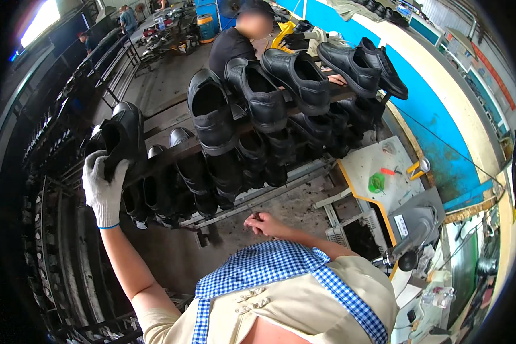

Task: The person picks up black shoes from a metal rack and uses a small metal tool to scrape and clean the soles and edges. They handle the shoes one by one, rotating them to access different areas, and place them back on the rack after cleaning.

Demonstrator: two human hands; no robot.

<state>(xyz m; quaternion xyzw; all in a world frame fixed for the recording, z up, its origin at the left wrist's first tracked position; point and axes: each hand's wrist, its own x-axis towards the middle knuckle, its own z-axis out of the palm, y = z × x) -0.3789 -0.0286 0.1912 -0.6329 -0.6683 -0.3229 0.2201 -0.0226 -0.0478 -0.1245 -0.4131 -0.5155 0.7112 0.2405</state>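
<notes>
My left hand (102, 186), in a white knitted glove, reaches up to the left end of a shoe rack. Its fingers and thumb close on the heel of a black leather shoe (112, 137), beside a second black shoe (131, 123). Further along the top bar of the rack (175, 156) stand several more black shoes (212, 117), toes pointing away from me. Bare and held low in front of my apron (269, 261), my right hand (261, 224) has its fingers curled together. Whether anything is inside them I cannot make out.
Below the top row hangs a lower tier of black shoes (223, 172). Another person (235, 51) is behind the rack. To the right, a worktable (378, 166) bears a green item (376, 182); a plastic crate (358, 232) stands under it. Dark racks (51, 229) line the left.
</notes>
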